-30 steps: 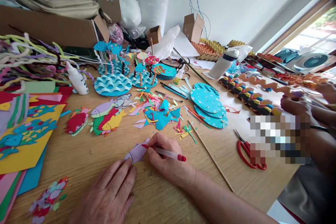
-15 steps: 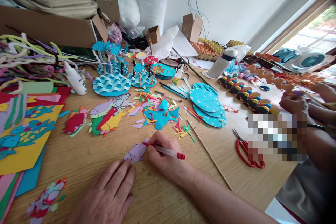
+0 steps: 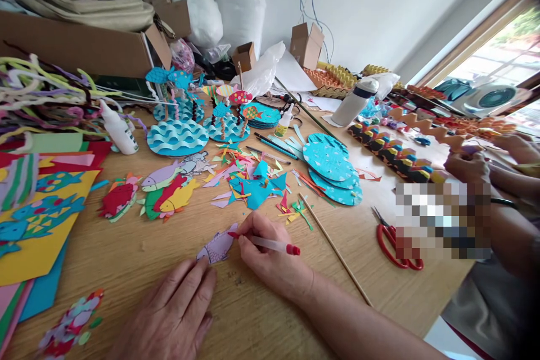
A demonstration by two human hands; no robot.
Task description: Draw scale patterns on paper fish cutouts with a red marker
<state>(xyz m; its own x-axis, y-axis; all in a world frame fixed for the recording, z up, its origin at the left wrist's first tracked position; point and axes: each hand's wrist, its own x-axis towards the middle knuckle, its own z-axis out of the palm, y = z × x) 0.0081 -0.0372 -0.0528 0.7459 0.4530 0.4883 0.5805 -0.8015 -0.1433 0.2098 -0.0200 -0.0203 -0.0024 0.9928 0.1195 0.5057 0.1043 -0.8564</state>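
Note:
A purple paper fish (image 3: 217, 246) with drawn scales lies on the wooden table (image 3: 169, 250). My right hand (image 3: 264, 242) is closed around a red pen (image 3: 270, 243) with a clear barrel, its tip at the upper right part of the fish near the tail. Fingertips of my left hand (image 3: 177, 298) rest on the fish's head end; that hand lies flat with fingers stretched out. Just beyond are cut paper fish (image 3: 171, 188) in several colours and a blue paper fish (image 3: 255, 188) among scraps.
Red-handled scissors (image 3: 396, 242) and a thin wooden stick (image 3: 333, 247) lie to the right. Blue paper discs (image 3: 331, 163) sit behind. A glue bottle (image 3: 119, 128) stands at left, near coloured paper sheets (image 3: 76, 242). Another person's hands (image 3: 468, 166) work at far right.
The pen and my right hand have shifted very slightly against the fish. My left hand stays on the fish; the whole view has moved a little.

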